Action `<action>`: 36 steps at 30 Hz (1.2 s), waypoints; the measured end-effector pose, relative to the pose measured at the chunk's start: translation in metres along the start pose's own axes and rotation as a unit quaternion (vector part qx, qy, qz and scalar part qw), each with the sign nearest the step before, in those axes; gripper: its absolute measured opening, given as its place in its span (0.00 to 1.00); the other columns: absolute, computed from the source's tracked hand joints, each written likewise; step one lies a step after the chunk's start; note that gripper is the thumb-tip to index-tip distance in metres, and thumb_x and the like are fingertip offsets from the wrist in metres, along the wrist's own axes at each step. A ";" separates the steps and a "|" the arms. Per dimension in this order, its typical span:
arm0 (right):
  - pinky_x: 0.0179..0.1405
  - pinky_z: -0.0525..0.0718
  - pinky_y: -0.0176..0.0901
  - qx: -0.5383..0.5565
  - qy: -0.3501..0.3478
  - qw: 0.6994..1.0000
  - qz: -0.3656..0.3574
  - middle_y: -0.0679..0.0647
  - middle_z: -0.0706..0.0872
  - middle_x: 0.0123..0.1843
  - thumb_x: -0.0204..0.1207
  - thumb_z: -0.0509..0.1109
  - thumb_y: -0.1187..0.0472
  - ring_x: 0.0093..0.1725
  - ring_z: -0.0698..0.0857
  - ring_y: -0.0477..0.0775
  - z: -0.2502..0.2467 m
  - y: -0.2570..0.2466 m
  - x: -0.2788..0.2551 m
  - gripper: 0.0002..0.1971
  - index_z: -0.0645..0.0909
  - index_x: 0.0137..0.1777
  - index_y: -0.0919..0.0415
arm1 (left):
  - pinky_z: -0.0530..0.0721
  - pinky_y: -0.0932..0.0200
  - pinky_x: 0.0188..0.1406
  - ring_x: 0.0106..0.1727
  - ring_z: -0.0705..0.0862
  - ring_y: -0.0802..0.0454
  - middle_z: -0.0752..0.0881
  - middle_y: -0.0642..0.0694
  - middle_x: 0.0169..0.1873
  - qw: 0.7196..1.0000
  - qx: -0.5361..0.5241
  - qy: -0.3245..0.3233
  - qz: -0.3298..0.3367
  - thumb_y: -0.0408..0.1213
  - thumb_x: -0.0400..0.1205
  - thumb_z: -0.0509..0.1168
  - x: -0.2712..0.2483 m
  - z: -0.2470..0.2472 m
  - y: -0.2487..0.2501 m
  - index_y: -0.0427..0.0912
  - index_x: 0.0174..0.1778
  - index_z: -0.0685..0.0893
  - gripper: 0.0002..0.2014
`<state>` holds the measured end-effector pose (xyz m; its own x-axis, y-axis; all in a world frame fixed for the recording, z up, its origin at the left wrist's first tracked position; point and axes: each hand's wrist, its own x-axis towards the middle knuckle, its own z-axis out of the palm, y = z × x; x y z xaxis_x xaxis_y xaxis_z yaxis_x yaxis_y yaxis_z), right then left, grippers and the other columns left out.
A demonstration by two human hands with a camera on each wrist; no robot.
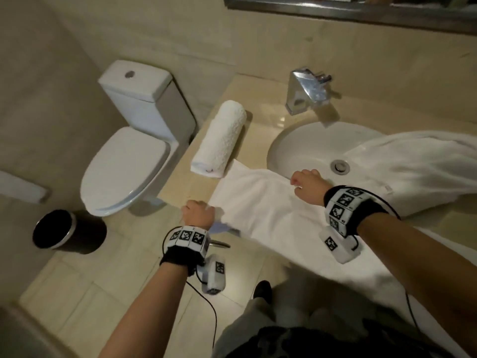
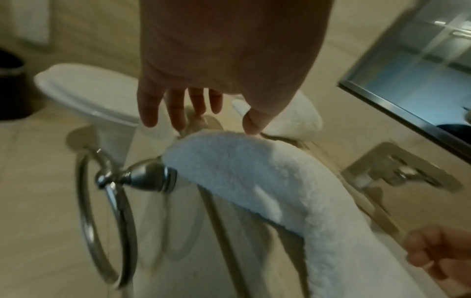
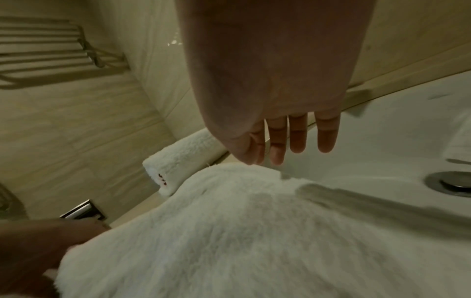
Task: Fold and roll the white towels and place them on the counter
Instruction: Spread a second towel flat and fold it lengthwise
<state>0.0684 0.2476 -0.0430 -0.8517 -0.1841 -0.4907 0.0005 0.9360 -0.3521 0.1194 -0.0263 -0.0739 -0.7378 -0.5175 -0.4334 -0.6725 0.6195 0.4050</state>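
A white towel (image 1: 263, 202) lies spread over the counter's front edge, partly over the sink rim. My left hand (image 1: 197, 211) holds its near left corner, thumb on the raised edge (image 2: 242, 171) in the left wrist view. My right hand (image 1: 305, 180) pinches the far edge between thumb and forefinger (image 3: 254, 159), above the towel (image 3: 229, 221). A finished rolled towel (image 1: 222, 140) lies on the counter (image 1: 258, 104) left of the sink, just beyond the spread one. It also shows past my hands in both wrist views (image 2: 293, 119) (image 3: 178, 157).
Another loose white towel (image 1: 413, 166) drapes over the right side of the sink (image 1: 304, 143). A chrome faucet (image 1: 307, 86) stands behind the basin. A toilet (image 1: 124, 166) and black bin (image 1: 59, 231) are on the left. A towel ring (image 2: 102, 211) hangs below the counter.
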 end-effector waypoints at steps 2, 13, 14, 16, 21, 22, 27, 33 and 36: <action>0.70 0.70 0.54 -0.018 0.006 1.000 -0.008 0.58 0.73 0.70 0.80 0.56 0.63 0.72 0.65 0.61 0.002 -0.018 0.017 0.16 0.72 0.67 0.58 | 0.73 0.51 0.65 0.68 0.73 0.35 0.71 0.32 0.69 0.997 -0.027 -0.036 -0.064 0.39 0.80 0.62 0.001 -0.003 -0.004 0.29 0.69 0.69 0.24; 0.66 0.71 0.55 -0.038 0.022 0.997 -0.058 0.64 0.68 0.73 0.81 0.57 0.62 0.70 0.69 0.67 0.011 -0.074 0.061 0.20 0.64 0.73 0.65 | 0.70 0.69 0.18 0.16 0.78 0.56 0.86 0.44 0.26 0.927 -0.266 -0.181 -0.194 0.54 0.84 0.52 -0.033 -0.013 -0.017 0.37 0.37 0.83 0.25; 0.66 0.73 0.55 -0.023 0.006 0.998 -0.051 0.65 0.67 0.73 0.81 0.59 0.61 0.69 0.71 0.69 0.012 -0.073 0.064 0.22 0.63 0.73 0.66 | 0.71 0.69 0.20 0.18 0.79 0.57 0.87 0.47 0.26 0.908 -0.296 -0.211 -0.210 0.58 0.83 0.51 -0.037 -0.012 -0.011 0.40 0.36 0.83 0.27; 0.65 0.76 0.56 0.004 -0.008 0.999 -0.039 0.65 0.65 0.73 0.80 0.62 0.59 0.67 0.74 0.70 0.015 -0.071 0.069 0.24 0.61 0.73 0.66 | 0.77 0.64 0.30 0.27 0.83 0.55 0.88 0.50 0.28 0.880 -0.352 -0.235 -0.216 0.59 0.82 0.54 -0.043 -0.008 -0.001 0.42 0.38 0.82 0.24; 0.63 0.78 0.54 0.070 -0.070 0.994 -0.035 0.68 0.72 0.70 0.76 0.68 0.60 0.66 0.76 0.68 0.017 -0.063 0.076 0.29 0.60 0.72 0.70 | 0.82 0.58 0.40 0.34 0.79 0.52 0.79 0.45 0.33 0.837 -0.504 -0.108 -0.183 0.34 0.81 0.64 -0.048 0.002 0.021 0.41 0.36 0.75 0.08; 0.61 0.78 0.53 0.065 -0.093 0.993 -0.044 0.68 0.74 0.68 0.76 0.68 0.61 0.65 0.77 0.68 0.016 -0.063 0.074 0.29 0.61 0.72 0.71 | 0.79 0.60 0.36 0.33 0.76 0.52 0.76 0.45 0.32 0.826 -0.532 -0.089 -0.162 0.31 0.80 0.63 -0.051 0.003 0.023 0.41 0.35 0.74 0.08; 0.56 0.75 0.48 -0.018 -0.160 0.983 -0.089 0.68 0.74 0.69 0.77 0.64 0.64 0.67 0.76 0.68 0.016 -0.067 0.064 0.24 0.64 0.71 0.71 | 0.74 0.63 0.32 0.31 0.74 0.54 0.73 0.47 0.28 0.822 -0.544 -0.035 -0.165 0.27 0.79 0.61 -0.061 0.012 0.007 0.43 0.32 0.72 0.11; 0.72 0.69 0.56 -0.046 -0.011 0.991 -0.129 0.66 0.65 0.73 0.76 0.64 0.63 0.72 0.66 0.68 0.007 -0.082 0.076 0.25 0.64 0.72 0.66 | 0.78 0.55 0.43 0.39 0.79 0.46 0.79 0.41 0.39 0.895 -0.370 0.011 -0.250 0.32 0.78 0.63 -0.061 0.017 -0.014 0.36 0.42 0.77 0.03; 0.71 0.69 0.58 -0.082 0.016 0.984 -0.158 0.65 0.68 0.71 0.76 0.63 0.62 0.70 0.67 0.67 0.000 -0.091 0.083 0.22 0.68 0.69 0.64 | 0.75 0.54 0.46 0.55 0.81 0.40 0.81 0.35 0.57 0.876 -0.396 0.060 -0.269 0.38 0.77 0.64 -0.051 0.014 -0.011 0.28 0.67 0.69 0.25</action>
<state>-0.0027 0.1468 -0.0517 -0.8119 -0.4659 -0.3518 -0.3483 0.8702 -0.3485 0.1650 0.0017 -0.0674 -0.2703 -0.6973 -0.6639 -0.7196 -0.3118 0.6204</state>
